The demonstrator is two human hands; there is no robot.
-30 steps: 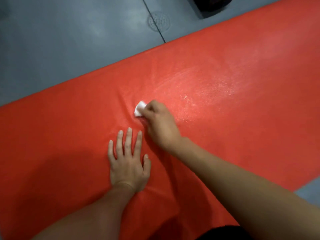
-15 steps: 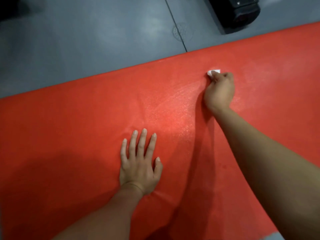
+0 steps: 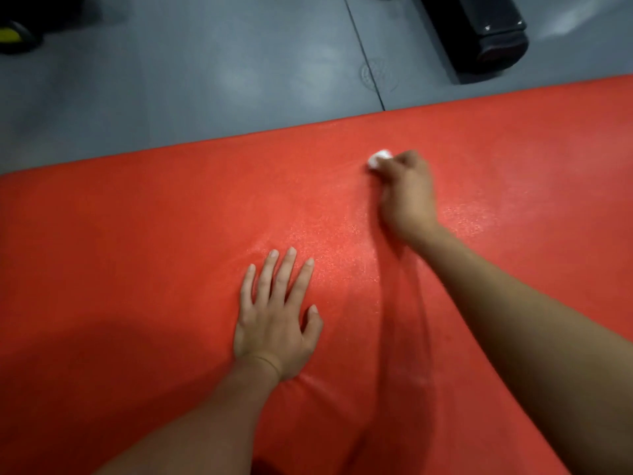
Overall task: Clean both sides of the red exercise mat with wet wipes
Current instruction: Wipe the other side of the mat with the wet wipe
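Observation:
The red exercise mat (image 3: 137, 241) lies flat on the floor and fills most of the view. My left hand (image 3: 277, 320) rests flat on it with fingers straight and spread, near the middle. My right hand (image 3: 407, 193) is further out, close to the mat's far edge, with fingers curled round a small bunched white wet wipe (image 3: 378, 158) that it presses against the mat. Only the wipe's front end shows past the knuckles. The mat glistens with damp patches around and behind the right hand.
Grey floor (image 3: 191, 84) lies beyond the mat's far edge, crossed by a dark seam (image 3: 368, 60). A black piece of equipment (image 3: 479, 32) stands at the top right, and a dark object with a yellow part (image 3: 13, 36) sits at the top left.
My right hand swept the wipe from beside my left hand out towards the mat's far edge, then drew back slightly. My left hand stays flat in place.

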